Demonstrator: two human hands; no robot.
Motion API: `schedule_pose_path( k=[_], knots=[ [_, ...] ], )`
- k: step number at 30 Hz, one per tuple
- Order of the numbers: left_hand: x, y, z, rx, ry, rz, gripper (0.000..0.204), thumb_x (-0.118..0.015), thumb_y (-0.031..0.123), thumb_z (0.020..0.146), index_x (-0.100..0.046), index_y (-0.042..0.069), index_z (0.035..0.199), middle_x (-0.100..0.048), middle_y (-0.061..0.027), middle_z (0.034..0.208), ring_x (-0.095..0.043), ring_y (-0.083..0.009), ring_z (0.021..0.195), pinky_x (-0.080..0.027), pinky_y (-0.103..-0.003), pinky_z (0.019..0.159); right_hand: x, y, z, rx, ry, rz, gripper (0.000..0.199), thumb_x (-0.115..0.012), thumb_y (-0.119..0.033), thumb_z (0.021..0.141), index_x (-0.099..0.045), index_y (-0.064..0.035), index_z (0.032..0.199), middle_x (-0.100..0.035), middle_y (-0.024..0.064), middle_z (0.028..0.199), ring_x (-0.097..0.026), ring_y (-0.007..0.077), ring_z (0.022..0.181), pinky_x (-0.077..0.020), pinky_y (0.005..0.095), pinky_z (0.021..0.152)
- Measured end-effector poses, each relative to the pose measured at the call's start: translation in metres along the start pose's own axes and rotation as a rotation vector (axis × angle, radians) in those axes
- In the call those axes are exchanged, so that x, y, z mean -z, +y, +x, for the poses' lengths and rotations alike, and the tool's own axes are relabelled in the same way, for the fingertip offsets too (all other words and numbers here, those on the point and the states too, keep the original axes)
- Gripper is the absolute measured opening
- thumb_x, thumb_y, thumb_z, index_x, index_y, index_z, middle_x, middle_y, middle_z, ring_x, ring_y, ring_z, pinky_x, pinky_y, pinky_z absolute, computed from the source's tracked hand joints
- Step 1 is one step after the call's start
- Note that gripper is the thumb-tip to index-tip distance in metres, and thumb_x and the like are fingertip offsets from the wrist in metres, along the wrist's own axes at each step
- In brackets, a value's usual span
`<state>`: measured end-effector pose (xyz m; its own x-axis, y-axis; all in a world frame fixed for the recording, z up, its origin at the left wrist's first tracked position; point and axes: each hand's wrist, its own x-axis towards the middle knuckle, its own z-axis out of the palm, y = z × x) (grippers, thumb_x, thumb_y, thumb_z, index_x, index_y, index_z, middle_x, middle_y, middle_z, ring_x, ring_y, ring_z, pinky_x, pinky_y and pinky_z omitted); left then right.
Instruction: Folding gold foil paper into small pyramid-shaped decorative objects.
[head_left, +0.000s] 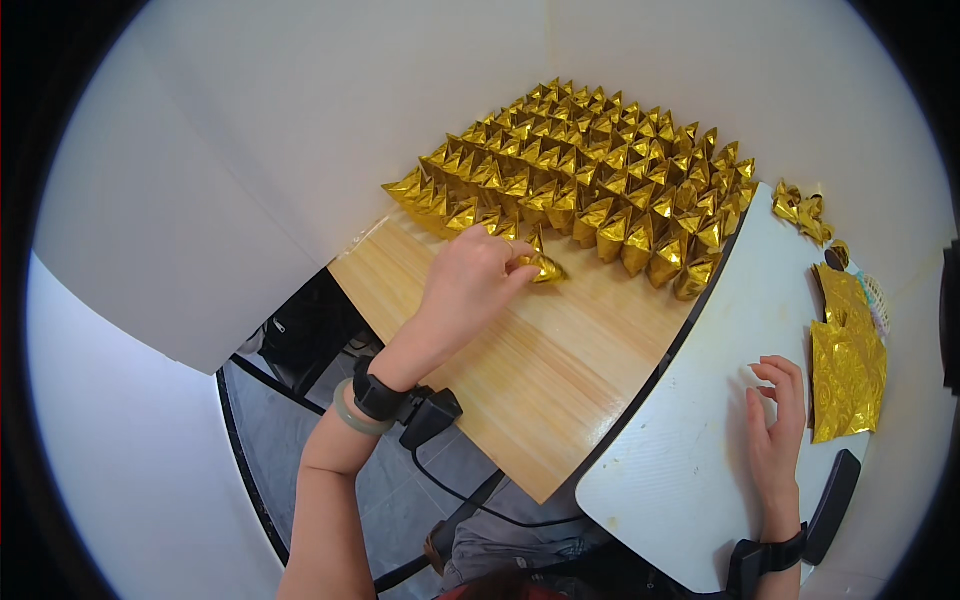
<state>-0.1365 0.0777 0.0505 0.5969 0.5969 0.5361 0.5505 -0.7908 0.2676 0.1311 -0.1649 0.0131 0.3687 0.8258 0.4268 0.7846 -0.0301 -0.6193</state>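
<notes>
My left hand (468,278) reaches over the wooden table at the near edge of a large block of folded gold foil paper ingots (610,150). Its thumb and fingers are closed on one gold paper ingot (546,268), partly covered by the hand, low at the tabletop beside the front row. The ingots stand packed in rows, pointed ends up. Over the white table to the right, my right hand (778,420) is open, its fingers loosely curved and apart, with nothing in it. Close beside it lies a stack of flat gold foil paper sheets (848,375).
The wooden tabletop (530,370) meets the white table (660,470) along a dark edge. Loose gold foil pieces (802,210) lie at the white table's far end. A black oblong object (832,506) lies near my right wrist. Pale walls enclose the far side. A cable hangs below my left wrist device (430,415).
</notes>
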Motion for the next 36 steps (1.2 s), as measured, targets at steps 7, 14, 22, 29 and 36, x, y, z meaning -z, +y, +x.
schedule_pose_path(
  k=[7, 14, 22, 29, 36],
  knots=[
    [-0.001, -0.008, -0.003, -0.058, -0.018, -0.02, 0.014, -0.074, 0.014, 0.076, -0.07, 0.005, 0.085, -0.063, -0.0096, 0.07, -0.057, -0.0218, 0.069, -0.046, -0.033, 0.062, 0.0, -0.001, 0.0, 0.005, -0.002, -0.004, 0.025, -0.054, 0.003, 0.084, -0.056, -0.0028, 0.109, -0.053, 0.0111, 0.117, -0.054, 0.0242, 0.107, -0.0473, 0.0324, 0.085],
    [0.02, -0.008, -0.006, 0.356, -0.17, -0.445, 0.009, -0.068, 0.009, 0.081, -0.067, 0.001, 0.081, -0.062, -0.0009, 0.071, -0.057, -0.009, 0.067, -0.045, -0.024, 0.061, 0.0, -0.001, 0.001, 0.009, -0.006, 0.006, 0.023, -0.054, 0.002, 0.085, -0.057, -0.0026, 0.107, -0.053, 0.0116, 0.115, -0.055, 0.0242, 0.104, -0.0473, 0.0317, 0.084],
    [0.027, -0.019, -0.012, 0.415, -0.248, -0.601, 0.021, -0.053, 0.003, 0.082, -0.069, -0.003, 0.094, -0.066, -0.0031, 0.084, -0.059, -0.0077, 0.076, -0.046, -0.022, 0.066, -0.001, -0.002, 0.001, 0.008, -0.004, 0.011, 0.022, -0.053, 0.002, 0.085, -0.057, -0.0024, 0.106, -0.054, 0.0118, 0.114, -0.055, 0.0244, 0.103, -0.0473, 0.0316, 0.083],
    [0.021, -0.017, -0.016, 0.316, -0.09, -0.5, 0.018, -0.059, 0.002, 0.083, -0.07, -0.001, 0.096, -0.066, -0.0055, 0.088, -0.061, -0.0113, 0.08, -0.049, -0.024, 0.068, -0.002, -0.002, 0.002, 0.003, -0.003, 0.025, 0.019, -0.053, 0.003, 0.084, -0.058, -0.0014, 0.102, -0.055, 0.0118, 0.112, -0.056, 0.0244, 0.101, -0.0479, 0.0316, 0.082],
    [0.003, -0.018, -0.016, -0.004, 0.036, -0.134, 0.014, -0.071, 0.008, 0.079, -0.071, 0.001, 0.091, -0.066, -0.0106, 0.079, -0.061, -0.0205, 0.072, -0.049, -0.029, 0.062, -0.016, -0.024, 0.008, 0.054, -0.128, 0.161, 0.014, -0.058, 0.005, 0.082, -0.061, -0.0005, 0.095, -0.062, 0.0112, 0.088, -0.062, 0.0223, 0.08, -0.051, 0.0286, 0.069]
  ],
)
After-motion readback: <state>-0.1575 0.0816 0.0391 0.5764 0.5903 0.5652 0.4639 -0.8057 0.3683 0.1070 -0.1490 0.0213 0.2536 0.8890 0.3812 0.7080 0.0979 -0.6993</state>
